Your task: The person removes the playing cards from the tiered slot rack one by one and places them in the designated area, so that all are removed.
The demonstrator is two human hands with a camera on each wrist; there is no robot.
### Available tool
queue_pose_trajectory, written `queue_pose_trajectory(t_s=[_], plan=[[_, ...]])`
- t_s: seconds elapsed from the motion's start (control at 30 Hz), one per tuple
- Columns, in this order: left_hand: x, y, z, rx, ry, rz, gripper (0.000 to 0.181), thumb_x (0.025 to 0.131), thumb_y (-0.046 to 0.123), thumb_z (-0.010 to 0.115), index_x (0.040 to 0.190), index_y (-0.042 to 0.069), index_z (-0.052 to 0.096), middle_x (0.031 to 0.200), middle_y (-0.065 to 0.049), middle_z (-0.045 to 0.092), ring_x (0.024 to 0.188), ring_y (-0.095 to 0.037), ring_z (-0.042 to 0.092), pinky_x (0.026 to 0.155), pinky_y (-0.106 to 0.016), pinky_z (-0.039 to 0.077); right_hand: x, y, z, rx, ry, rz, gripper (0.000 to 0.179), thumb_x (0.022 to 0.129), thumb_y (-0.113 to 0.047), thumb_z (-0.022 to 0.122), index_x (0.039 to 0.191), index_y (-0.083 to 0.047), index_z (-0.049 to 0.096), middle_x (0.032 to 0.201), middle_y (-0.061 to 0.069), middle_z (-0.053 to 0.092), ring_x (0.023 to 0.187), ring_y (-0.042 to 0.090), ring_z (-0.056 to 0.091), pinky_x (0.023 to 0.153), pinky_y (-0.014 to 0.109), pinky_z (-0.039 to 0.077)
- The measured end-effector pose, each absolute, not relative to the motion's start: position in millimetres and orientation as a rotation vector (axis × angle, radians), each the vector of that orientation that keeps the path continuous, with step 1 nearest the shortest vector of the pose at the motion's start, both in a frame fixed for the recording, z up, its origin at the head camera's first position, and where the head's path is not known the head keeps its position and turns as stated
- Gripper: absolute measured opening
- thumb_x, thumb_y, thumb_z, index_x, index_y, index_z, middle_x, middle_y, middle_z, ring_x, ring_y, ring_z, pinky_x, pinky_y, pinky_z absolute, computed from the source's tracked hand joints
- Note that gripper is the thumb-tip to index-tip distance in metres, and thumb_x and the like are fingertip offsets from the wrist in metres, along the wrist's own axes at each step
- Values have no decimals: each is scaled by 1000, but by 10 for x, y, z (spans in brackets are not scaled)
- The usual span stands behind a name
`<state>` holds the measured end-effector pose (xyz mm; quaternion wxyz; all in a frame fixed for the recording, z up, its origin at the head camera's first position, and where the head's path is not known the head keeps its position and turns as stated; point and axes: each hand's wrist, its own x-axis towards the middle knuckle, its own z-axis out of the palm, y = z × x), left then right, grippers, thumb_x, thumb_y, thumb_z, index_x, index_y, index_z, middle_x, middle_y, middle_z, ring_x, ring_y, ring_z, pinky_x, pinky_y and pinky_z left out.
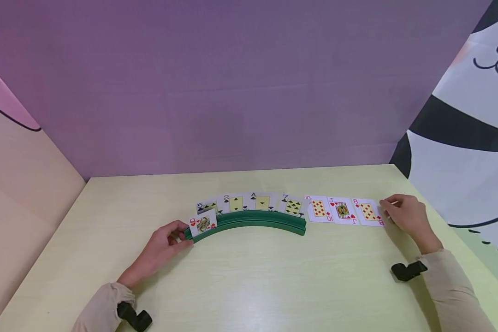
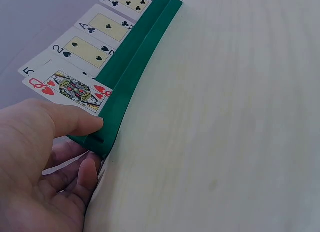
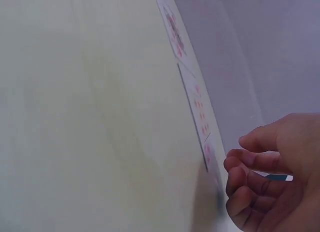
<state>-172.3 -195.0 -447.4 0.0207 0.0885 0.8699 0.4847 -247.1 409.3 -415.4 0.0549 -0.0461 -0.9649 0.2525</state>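
Note:
A curved green card holder (image 1: 253, 217) stands on the table, black-suited cards upright in its rear slot: a partly covered 5 (image 1: 207, 206), a 2 (image 1: 235, 203), an ace (image 1: 263, 202) and a 7 (image 1: 293, 206). In front of the 5, the queen of hearts (image 2: 72, 89) leans at the holder's left end. That end is pinched by my left hand (image 1: 163, 244), thumb on the front face just below the queen. My right hand (image 1: 408, 219), fingers loosely bent with nothing between them, hovers beside the right edge of the 8 of diamonds (image 1: 367, 212).
A 10 of diamonds (image 1: 319, 209) and a jack of hearts (image 1: 342, 210) lie on the pale table (image 1: 274, 286), in a row with the 8 right of the holder. A purple wall (image 1: 249, 92) rises behind the table; a panda-printed panel (image 1: 460, 115) stands at the right.

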Motion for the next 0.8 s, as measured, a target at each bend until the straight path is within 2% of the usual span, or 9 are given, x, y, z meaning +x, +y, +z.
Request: queue_pose_trajectory(t_s=[0.4, 0.8], plan=[[-1718, -1939, -4482, 262, 2685, 1518, 31, 88, 9, 74, 116, 1, 62, 91, -7, 60, 75, -19, 51, 68, -24, 43, -2441, 3897, -4007, -72, -2869, 756, 35, 101, -23, 57, 112, 10, 62, 85, 22, 68, 64, 20, 56, 51, 28, 43], [-1704, -1937, -4463, 269, 2688, 1516, 32, 88, 10, 74, 117, 1, 62, 93, -7, 61, 76, -19, 50, 68, -25, 43, -2399, 3709, -3871, 3, -2806, 766, 35, 101, -26, 56, 110, 7, 65, 84, 20, 68, 62, 19, 59, 51, 28, 44]])
